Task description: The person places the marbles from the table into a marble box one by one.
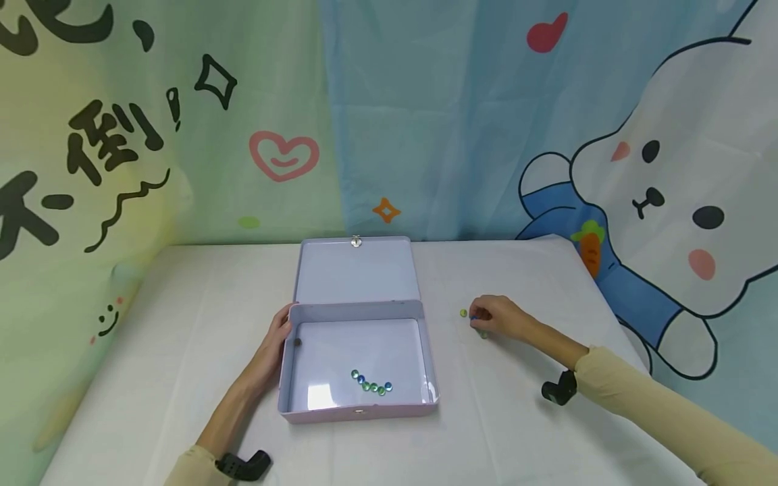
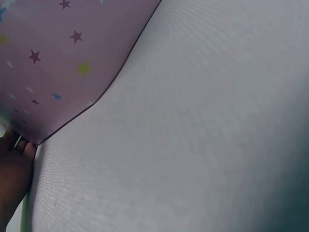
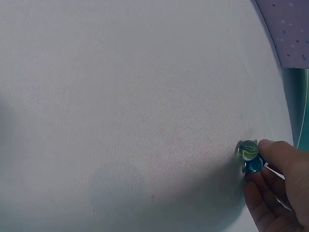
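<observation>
The right hand leaves only a narrow gap between thumb and fingers, with a blue marble and green marble right at the tips; I cannot tell whether it pinches either. A yellow marble lies just left. The left hand rests against the left wall of the box, where more marbles lie.

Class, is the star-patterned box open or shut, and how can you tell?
Open. In the head view, its lid lies back beyond the box, leaving the inside visible, with marbles on its floor.
</observation>
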Action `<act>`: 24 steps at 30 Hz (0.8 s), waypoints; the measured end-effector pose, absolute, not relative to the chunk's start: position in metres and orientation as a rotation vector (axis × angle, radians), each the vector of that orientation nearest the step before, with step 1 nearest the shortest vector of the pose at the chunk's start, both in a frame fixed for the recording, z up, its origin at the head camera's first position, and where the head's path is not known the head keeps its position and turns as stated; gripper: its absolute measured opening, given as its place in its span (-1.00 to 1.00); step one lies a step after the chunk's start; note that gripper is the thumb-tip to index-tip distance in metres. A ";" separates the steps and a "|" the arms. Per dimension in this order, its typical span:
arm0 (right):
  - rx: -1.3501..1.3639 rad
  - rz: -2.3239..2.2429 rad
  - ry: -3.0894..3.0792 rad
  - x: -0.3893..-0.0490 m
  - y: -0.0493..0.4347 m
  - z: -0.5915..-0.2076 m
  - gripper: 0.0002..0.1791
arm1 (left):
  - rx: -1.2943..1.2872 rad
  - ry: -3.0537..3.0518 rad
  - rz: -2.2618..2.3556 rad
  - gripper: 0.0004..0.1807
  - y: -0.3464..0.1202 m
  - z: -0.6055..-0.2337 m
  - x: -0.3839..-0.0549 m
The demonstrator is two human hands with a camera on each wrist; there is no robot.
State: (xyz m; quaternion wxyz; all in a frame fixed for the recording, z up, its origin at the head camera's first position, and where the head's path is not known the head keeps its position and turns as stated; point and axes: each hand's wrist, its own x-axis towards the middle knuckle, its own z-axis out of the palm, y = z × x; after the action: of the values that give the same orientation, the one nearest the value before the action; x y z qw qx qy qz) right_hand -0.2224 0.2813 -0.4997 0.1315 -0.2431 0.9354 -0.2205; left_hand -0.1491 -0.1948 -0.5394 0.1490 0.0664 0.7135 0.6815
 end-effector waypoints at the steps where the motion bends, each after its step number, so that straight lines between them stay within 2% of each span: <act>1: -0.708 -0.640 2.716 -0.222 0.281 -0.500 -0.90 | 0.191 2.050 1.958 -0.42 -0.195 -0.539 -0.149; 15: -0.746 -0.629 2.724 -0.222 0.280 -0.497 -0.90 | 0.180 2.054 1.955 -0.42 -0.195 -0.541 -0.148; 24: -0.740 -0.645 2.770 -0.228 0.278 -0.475 -0.92 | 0.169 2.046 1.965 -0.42 -0.194 -0.541 -0.148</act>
State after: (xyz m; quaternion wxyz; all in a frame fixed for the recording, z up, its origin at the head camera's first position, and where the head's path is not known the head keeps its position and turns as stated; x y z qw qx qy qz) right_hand -0.2282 0.2776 -0.4746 0.1010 -0.2504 0.9378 -0.2184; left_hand -0.1482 -0.1944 -0.5406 0.1494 0.0586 0.7119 0.6836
